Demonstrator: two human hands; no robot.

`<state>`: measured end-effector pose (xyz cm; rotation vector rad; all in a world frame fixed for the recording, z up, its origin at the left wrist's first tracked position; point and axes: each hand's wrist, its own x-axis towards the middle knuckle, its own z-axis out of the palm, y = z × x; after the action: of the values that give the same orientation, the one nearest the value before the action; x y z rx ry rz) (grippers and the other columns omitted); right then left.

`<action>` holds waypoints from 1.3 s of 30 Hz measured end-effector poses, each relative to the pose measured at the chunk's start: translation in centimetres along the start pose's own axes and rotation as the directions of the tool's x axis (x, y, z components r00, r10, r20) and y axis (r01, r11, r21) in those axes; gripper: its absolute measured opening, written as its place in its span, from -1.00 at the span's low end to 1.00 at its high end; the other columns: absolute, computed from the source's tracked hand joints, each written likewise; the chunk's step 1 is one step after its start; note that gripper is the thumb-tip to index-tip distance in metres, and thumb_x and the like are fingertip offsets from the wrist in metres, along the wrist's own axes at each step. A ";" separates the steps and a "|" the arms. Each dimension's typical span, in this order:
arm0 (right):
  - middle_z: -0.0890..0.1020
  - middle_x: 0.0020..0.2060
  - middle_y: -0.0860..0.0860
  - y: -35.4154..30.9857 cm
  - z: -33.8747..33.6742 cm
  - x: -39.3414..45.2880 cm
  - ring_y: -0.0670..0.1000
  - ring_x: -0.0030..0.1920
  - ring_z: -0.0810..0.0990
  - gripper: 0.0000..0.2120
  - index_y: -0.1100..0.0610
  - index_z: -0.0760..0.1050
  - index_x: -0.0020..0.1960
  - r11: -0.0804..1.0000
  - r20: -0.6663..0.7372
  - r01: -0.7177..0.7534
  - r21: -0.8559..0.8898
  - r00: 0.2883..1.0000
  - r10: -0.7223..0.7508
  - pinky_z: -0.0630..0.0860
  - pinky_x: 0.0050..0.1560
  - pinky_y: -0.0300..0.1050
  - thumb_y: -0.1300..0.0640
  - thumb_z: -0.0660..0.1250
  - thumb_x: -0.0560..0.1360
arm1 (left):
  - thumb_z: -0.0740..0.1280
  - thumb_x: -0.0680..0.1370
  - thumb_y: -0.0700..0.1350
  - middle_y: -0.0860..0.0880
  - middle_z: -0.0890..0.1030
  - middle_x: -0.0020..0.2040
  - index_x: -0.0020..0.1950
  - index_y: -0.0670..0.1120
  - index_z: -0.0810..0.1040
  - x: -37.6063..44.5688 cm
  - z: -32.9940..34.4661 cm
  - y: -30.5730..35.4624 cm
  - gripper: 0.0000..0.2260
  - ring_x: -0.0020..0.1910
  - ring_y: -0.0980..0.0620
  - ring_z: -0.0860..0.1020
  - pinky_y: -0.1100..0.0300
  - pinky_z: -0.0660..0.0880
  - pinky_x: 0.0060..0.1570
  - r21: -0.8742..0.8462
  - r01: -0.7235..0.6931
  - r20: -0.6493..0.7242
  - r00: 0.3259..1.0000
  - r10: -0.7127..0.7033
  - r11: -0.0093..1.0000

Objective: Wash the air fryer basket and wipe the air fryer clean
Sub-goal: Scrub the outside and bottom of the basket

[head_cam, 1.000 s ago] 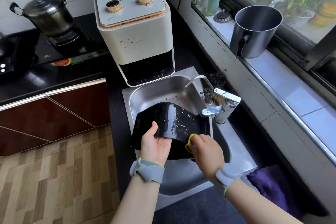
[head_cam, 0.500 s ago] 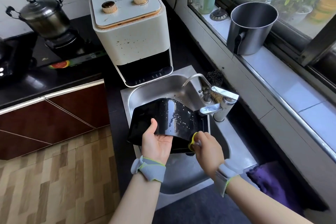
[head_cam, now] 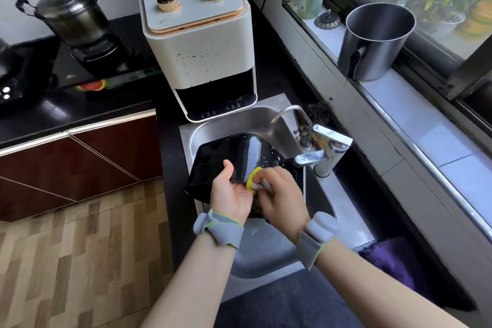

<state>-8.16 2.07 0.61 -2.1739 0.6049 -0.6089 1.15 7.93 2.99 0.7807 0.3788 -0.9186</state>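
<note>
Left hand (head_cam: 233,194) grips the tilted basket (head_cam: 239,157) over the sink (head_cam: 343,224) for access, thumb on its wall; right hand (head_cam: 282,194), at three o'clock, fingers curled round the yellow sponge (head_cam: 253,181), scrubs.

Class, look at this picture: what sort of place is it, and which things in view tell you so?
Most likely a home kitchen: a steel sink with a tap, a lidded pot on a gas stove, and an air fryer on the dark counter.
</note>
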 end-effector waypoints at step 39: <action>0.14 0.48 -0.20 -1.9 0.3 5.3 -0.08 0.52 -0.13 -0.61 -0.12 0.20 0.47 0.996 0.260 0.019 -0.082 0.966 0.003 -0.29 0.49 0.02 0.08 0.01 0.66 | 0.06 0.64 0.10 -0.22 0.67 -0.07 0.04 -0.20 0.55 -0.1 0.7 1.6 -0.57 -0.07 -0.13 0.63 0.01 0.50 -0.08 -0.034 0.100 0.054 0.994 -0.098 0.994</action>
<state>-3.50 0.18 3.09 -2.2868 0.4880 -0.2984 2.39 8.04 4.24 0.7077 0.3899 -1.0200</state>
